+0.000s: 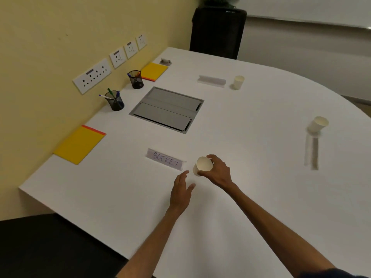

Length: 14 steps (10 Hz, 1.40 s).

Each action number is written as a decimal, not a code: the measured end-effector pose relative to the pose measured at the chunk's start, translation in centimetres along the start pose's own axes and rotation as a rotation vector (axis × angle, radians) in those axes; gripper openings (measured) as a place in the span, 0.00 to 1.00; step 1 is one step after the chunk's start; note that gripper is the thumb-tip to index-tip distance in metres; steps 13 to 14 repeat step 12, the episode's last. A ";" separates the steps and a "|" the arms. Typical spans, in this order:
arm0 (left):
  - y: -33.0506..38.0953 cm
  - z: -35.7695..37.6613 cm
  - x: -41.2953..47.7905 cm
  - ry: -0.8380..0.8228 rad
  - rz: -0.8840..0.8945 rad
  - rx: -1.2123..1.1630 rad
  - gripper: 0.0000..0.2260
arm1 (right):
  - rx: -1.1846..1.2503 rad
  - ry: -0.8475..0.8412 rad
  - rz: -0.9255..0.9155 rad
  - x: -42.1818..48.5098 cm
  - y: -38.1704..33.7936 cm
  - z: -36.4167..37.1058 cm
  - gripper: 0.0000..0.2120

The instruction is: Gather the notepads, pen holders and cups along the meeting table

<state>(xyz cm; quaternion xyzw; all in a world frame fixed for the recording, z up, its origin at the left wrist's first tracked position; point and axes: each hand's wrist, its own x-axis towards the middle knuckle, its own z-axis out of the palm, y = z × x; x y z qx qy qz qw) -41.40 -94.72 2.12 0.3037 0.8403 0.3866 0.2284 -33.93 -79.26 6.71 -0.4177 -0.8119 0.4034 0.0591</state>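
Handwritten "SOCKET" in blue caps on white folded name card (pixel 165 159) – stands on mtg table (pixel 251 197), other cards & wall-plate labels too blurred to read

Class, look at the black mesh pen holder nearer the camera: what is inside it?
Inside the nearer pen holder stand a few pens: a green one, a blue one, and a white one leaning over the rim. Their lower ends and the holder's bottom are too dark to make out.

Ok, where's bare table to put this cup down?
Free: the wide stretch between the right hand and the far-right cup, and the near edge below the name card. Crowded: the wall side, with notepads and pen holders.
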 end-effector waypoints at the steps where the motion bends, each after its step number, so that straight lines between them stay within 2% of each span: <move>1: -1.7 -0.4 1.3 -0.025 -0.025 0.044 0.25 | -0.029 0.004 0.041 1.4 -0.3 1.5 0.37; 3: -4.5 -0.3 3.1 -0.107 -0.185 0.143 0.33 | -0.123 0.004 0.105 3.5 -0.2 3.8 0.38; 5: -6.0 -0.5 4.6 -0.152 -0.220 0.203 0.32 | -0.191 -0.021 0.173 4.8 0.4 4.9 0.38; 7: -5.9 -0.9 6.0 -0.136 -0.273 0.252 0.30 | -0.131 -0.020 0.187 5.4 0.2 5.4 0.40; 9: -5.7 -1.4 6.5 -0.126 -0.249 0.280 0.28 | -0.087 -0.028 0.197 5.1 0.4 5.7 0.43; 10: -5.7 -1.8 6.8 -0.117 -0.229 0.282 0.28 | -0.028 -0.048 0.201 5.0 0.7 5.5 0.49; 12: -4.3 -3.1 7.1 -0.020 -0.167 0.216 0.31 | -0.007 0.031 0.151 4.1 0.3 4.4 0.42; 14: -4.3 -3.1 7.1 -0.020 -0.167 0.216 0.31 | -0.007 0.031 0.151 4.1 0.3 4.4 0.42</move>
